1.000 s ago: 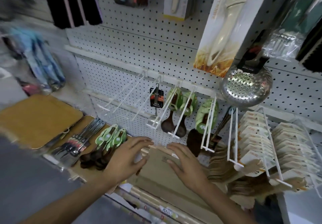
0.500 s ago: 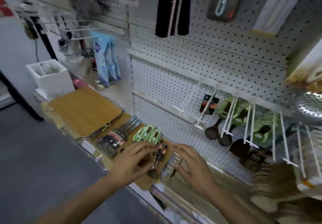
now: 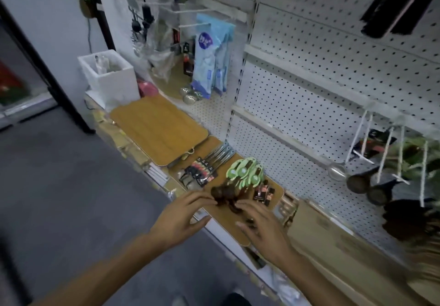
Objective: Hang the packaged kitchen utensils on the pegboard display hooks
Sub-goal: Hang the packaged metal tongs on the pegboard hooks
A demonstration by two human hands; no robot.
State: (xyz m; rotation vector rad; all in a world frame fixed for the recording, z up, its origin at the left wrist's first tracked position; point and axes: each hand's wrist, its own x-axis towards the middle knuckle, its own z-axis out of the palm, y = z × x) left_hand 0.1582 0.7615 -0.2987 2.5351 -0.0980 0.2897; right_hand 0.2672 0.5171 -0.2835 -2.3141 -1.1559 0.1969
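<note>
A bunch of dark wooden spoons with green card headers (image 3: 240, 177) lies on a wooden board (image 3: 238, 224) at the shelf's front. My left hand (image 3: 183, 217) reaches the spoon bowls from the left, fingertips touching them. My right hand (image 3: 262, 224) rests on the board just right of the bowls, fingers spread. Neither hand plainly grips anything. Beside the spoons lie metal utensils with black-and-red labels (image 3: 204, 166) and a smaller labelled bundle (image 3: 264, 192). White pegboard hooks (image 3: 385, 153) at the right carry a ladle and more spoons.
A larger wooden cutting board (image 3: 157, 127) lies to the left, with a white foam box (image 3: 107, 74) behind it. Blue packets (image 3: 209, 55) hang on the pegboard (image 3: 321, 74). Black brushes (image 3: 395, 7) hang top right. Grey floor lies at the left.
The view has swung left along the shelf. Both hands have moved left from the cardboard box onto the board, now at the green-carded spoons.
</note>
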